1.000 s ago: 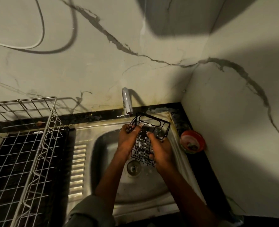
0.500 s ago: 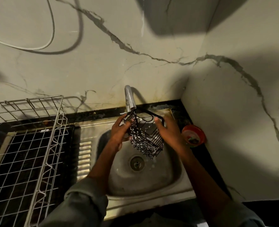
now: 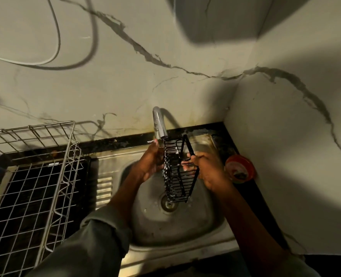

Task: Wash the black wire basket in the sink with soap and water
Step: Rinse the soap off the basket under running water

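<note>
Marble-patterned walls meet in a corner above a dark worktop; seen from the head camera, a steel sink is set into it, with a drain at the bottom of the bowl and a curved chrome tap rising at the back wall; a white cable loops across the wall at upper left.

Over the bowl, the black wire basket is held on end, tilted, its top just under the tap's spout and its lower end above the drain (white flecks, seemingly soap, cling to its left side); the left hand lies against the basket's left face with fingers curved onto the wires, though how firmly it grips I cannot tell; the right hand has its fingers curled round the wires of the basket's right edge, holding it.

Left of the sink, a silver wire dish rack stands on the worktop; right of the sink, near the corner, sits a small red tub, open on top, contents unclear.
</note>
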Demonstrator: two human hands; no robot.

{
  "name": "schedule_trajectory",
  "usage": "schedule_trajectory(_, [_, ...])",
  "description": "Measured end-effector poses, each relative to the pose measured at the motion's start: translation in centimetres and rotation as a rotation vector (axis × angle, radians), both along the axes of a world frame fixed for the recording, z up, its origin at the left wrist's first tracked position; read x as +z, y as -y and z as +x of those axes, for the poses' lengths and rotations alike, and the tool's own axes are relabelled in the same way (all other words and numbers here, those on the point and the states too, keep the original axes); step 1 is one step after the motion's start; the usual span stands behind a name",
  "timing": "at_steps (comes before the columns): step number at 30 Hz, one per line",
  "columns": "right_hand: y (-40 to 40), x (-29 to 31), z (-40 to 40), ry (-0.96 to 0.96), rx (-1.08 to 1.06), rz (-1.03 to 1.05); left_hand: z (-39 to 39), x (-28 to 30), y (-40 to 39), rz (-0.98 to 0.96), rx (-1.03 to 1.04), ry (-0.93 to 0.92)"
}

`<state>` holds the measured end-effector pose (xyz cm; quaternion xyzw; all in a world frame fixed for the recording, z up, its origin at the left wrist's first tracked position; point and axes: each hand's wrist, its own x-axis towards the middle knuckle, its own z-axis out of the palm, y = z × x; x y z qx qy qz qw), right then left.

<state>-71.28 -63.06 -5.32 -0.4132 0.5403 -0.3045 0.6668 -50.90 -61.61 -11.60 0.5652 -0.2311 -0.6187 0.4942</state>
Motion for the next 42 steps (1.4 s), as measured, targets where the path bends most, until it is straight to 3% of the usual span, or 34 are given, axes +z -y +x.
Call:
schedule_trajectory(5, [0.2,0.1,2.2,0.051,0.000,0.093,-2.0,0.2,-1.0,-0.015,-0.017,0.032])
schedule_trajectory(12, [0.8,0.2,4.3,0.180,0.012,0.140,-2.4,1.2,-3.2,-0.125,0.109,0.047])
schedule_trajectory(17, [-0.1,-0.1,5.6,0.118,0.056,0.119,-2.1,0.7,-4.4,-0.163,0.261,0.216])
schedule_trajectory(29, [-1.3,0.0,4.6,0.089,0.035,0.129,-1.4,1.1,-6.2,-0.145,0.364,0.291])
schedule_trajectory(34, [-1.6,-0.5,3.8,0.144,-0.030,0.141,-2.7,1.9,-6.7,-0.130,0.348,0.237])
schedule_trajectory(42, [0.3,-0.2,4.2,0.110,-0.026,0.135,-3.4,2.6,-6.2,-0.169,0.343,0.328])
